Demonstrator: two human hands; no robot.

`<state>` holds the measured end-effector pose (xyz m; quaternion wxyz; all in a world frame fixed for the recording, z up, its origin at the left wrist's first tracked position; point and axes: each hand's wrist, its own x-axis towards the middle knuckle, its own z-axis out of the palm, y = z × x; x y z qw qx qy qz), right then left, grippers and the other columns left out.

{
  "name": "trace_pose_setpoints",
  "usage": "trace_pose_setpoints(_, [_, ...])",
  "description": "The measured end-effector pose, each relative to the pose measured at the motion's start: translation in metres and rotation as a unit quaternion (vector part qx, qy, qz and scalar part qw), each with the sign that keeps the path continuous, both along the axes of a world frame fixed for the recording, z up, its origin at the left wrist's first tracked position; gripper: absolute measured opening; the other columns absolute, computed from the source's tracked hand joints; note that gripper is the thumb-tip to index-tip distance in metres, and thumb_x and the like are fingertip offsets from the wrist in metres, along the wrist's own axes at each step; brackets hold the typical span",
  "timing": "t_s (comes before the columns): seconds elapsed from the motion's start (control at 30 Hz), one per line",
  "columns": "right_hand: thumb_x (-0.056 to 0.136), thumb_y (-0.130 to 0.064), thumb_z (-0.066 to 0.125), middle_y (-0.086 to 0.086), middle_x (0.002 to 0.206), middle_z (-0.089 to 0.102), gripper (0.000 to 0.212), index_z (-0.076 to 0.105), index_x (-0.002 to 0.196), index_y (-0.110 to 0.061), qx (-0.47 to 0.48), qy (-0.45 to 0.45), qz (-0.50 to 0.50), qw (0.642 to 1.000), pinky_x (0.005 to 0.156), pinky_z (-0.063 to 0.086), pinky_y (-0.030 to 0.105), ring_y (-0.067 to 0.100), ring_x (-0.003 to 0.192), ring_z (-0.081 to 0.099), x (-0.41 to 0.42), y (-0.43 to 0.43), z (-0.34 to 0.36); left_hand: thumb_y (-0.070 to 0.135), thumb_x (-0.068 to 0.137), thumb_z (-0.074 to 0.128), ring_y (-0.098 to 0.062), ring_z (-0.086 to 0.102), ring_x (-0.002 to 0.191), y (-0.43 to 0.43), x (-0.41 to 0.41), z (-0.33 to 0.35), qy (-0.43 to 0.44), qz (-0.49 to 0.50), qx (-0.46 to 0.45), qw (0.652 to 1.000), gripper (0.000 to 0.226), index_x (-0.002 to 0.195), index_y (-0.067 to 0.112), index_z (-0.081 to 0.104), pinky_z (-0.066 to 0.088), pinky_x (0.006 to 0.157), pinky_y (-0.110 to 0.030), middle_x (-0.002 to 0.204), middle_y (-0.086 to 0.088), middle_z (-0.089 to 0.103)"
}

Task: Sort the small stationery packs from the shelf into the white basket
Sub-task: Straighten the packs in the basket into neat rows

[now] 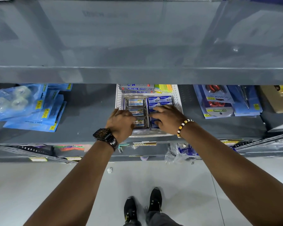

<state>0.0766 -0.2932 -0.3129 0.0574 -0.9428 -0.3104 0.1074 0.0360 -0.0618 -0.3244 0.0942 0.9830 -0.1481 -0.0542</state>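
The white basket stands on the grey shelf. Inside lie three clear labelled boxes in a column on the left and several small blue staple packs on the right. Silver Softek packs and bright sticky notes fill its far end. My left hand rests over the nearest clear box, fingers spread on it. My right hand lies flat on the near blue packs, fingers apart. Neither hand visibly grips anything.
Blue tape packs lie at the shelf's left, scissor sets at its right, and a brown box further right. A grey shelf overhangs above. Lower shelves hold more goods; my shoes stand on the white floor.
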Motion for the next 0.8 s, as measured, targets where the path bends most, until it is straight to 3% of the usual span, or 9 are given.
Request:
trace_pose_setpoints(0.13, [0.089, -0.031, 0.053, 0.004, 0.139, 0.050, 0.031, 0.063, 0.118, -0.023, -0.020, -0.009, -0.005, 1.000, 0.106, 0.035, 0.046, 0.029, 0.122, 0.045, 0.003, 0.000, -0.003, 0.019, 0.088, 0.067, -0.024, 0.061, 0.117, 0.004, 0.000, -0.001, -0.005, 0.003, -0.017, 1.000, 0.027, 0.113, 0.027, 0.073, 0.035, 0.117, -0.051, 0.117, 0.003, 0.071])
trace_pose_setpoints(0.33, [0.084, -0.019, 0.066, 0.004, 0.130, 0.059, 0.046, 0.057, 0.129, -0.020, 0.080, 0.008, -0.090, 0.993, 0.102, 0.044, 0.038, 0.025, 0.117, 0.053, 0.002, -0.028, 0.015, 0.027, 0.092, 0.065, -0.024, 0.061, 0.111, 0.005, 0.003, 0.001, -0.003, -0.017, -0.015, 1.000, 0.023, 0.114, 0.022, 0.070, 0.041, 0.111, -0.045, 0.117, 0.001, 0.069])
trace_pose_setpoints(0.53, [0.079, -0.019, 0.070, 0.008, 0.113, 0.068, 0.028, 0.071, 0.107, -0.020, 0.013, 0.075, -0.090, 0.993, 0.096, 0.048, 0.039, 0.026, 0.116, 0.056, 0.008, -0.059, 0.033, 0.026, 0.091, 0.067, -0.023, 0.064, 0.105, 0.007, 0.004, 0.000, -0.015, -0.030, -0.020, 0.999, 0.020, 0.111, 0.021, 0.070, 0.044, 0.107, -0.042, 0.113, 0.000, 0.070])
trace_pose_setpoints(0.6, [0.081, -0.021, 0.070, 0.007, 0.108, 0.070, 0.024, 0.072, 0.105, -0.020, -0.006, 0.069, -0.081, 0.994, 0.103, 0.042, 0.036, 0.025, 0.120, 0.054, 0.009, -0.059, 0.035, 0.027, 0.091, 0.067, -0.023, 0.064, 0.104, 0.006, 0.004, 0.000, -0.017, -0.032, -0.018, 0.999, 0.020, 0.111, 0.021, 0.070, 0.045, 0.106, -0.041, 0.113, 0.000, 0.070])
trace_pose_setpoints(0.67, [0.084, -0.025, 0.067, 0.005, 0.111, 0.071, 0.025, 0.071, 0.108, -0.020, -0.033, 0.060, -0.070, 0.995, 0.113, 0.026, 0.035, 0.021, 0.131, 0.045, 0.009, -0.056, 0.034, 0.030, 0.092, 0.067, -0.022, 0.063, 0.104, 0.006, 0.004, 0.001, -0.015, -0.034, -0.012, 0.999, 0.021, 0.111, 0.021, 0.069, 0.045, 0.106, -0.041, 0.113, 0.000, 0.070])
trace_pose_setpoints(0.8, [0.087, -0.033, 0.062, -0.001, 0.118, 0.069, 0.025, 0.070, 0.108, -0.023, -0.064, 0.061, -0.059, 0.994, 0.120, 0.005, 0.043, 0.015, 0.139, 0.034, 0.009, -0.054, 0.029, 0.034, 0.094, 0.062, -0.020, 0.062, 0.107, 0.006, 0.004, 0.002, 0.003, -0.037, 0.014, 0.999, 0.023, 0.113, 0.024, 0.070, 0.042, 0.109, -0.040, 0.115, 0.003, 0.070])
